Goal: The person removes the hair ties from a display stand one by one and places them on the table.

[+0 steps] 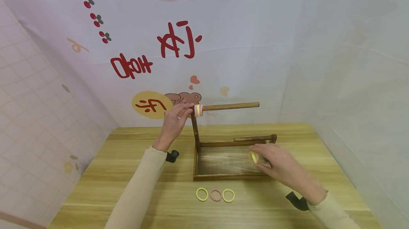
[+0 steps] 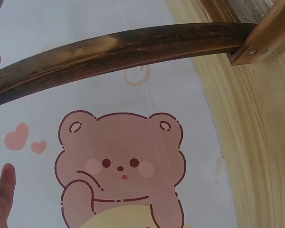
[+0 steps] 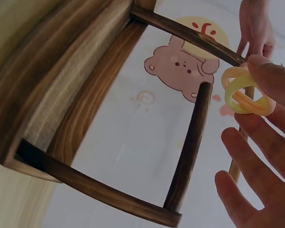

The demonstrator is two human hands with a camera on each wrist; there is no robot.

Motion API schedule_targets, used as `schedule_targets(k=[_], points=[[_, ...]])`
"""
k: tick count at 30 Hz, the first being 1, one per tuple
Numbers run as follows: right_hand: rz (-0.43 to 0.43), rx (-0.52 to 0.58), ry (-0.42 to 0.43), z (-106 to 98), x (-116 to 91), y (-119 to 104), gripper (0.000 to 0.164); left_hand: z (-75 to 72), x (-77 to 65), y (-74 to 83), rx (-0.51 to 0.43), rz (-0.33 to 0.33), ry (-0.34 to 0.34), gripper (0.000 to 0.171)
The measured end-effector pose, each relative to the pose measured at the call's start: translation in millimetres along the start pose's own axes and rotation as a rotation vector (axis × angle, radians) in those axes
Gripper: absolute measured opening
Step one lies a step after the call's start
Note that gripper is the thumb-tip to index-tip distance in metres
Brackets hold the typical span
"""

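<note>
- The yellow ring (image 1: 254, 157) sits at the tips of your right hand (image 1: 281, 161), right of centre in the frame, over the right part of the wooden stand's base.
- You pinch it between thumb and fingertips, a gap only as wide as the ring; in the right wrist view your other fingers spread below it. Its bands overlap and blur, so you cannot tell whether a second ring is in the pinch.
- Your left hand (image 1: 175, 119), left of centre, grips the top of the wooden stand (image 1: 223, 177) at its left post, thumb and fingertips nearly together.
- Just beside those fingertips, the ring stack (image 1: 198, 110), pink, yellow, pink, is round the left end of the upper rod (image 1: 233, 107).
- The lower rod (image 1: 252, 138) runs above your right hand and carries no ring.
- Below the stand, at lower centre, three rings lie flat in a row: left yellow ring (image 1: 196, 195), pink ring (image 1: 211, 195), right yellow ring (image 1: 223, 195).
- All this is on the wood-grain table (image 1: 255, 207); behind it hangs a pale printed backdrop (image 1: 243, 44) with a bear near your left hand.
</note>
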State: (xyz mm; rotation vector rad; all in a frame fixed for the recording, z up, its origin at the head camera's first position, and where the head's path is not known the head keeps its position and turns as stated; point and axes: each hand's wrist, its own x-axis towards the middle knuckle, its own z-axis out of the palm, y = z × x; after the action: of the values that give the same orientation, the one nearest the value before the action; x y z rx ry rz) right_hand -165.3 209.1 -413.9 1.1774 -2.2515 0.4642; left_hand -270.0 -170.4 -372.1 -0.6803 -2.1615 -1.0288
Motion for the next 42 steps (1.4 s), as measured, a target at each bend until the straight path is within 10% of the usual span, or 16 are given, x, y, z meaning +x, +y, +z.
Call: schedule_targets(k=[11, 42], points=[[0.079, 0.1, -0.093, 14.6, -18.6, -15.7, 0.056, -0.2, 0.2, -0.3, 0.006, 0.0, -0.004, 0.025], [-0.06, 0.154, -0.302, 66.4, -54.7, -32.0, 0.047, -0.2, 0.8, -0.3, 0.0, 0.002, -0.001, 0.025]])
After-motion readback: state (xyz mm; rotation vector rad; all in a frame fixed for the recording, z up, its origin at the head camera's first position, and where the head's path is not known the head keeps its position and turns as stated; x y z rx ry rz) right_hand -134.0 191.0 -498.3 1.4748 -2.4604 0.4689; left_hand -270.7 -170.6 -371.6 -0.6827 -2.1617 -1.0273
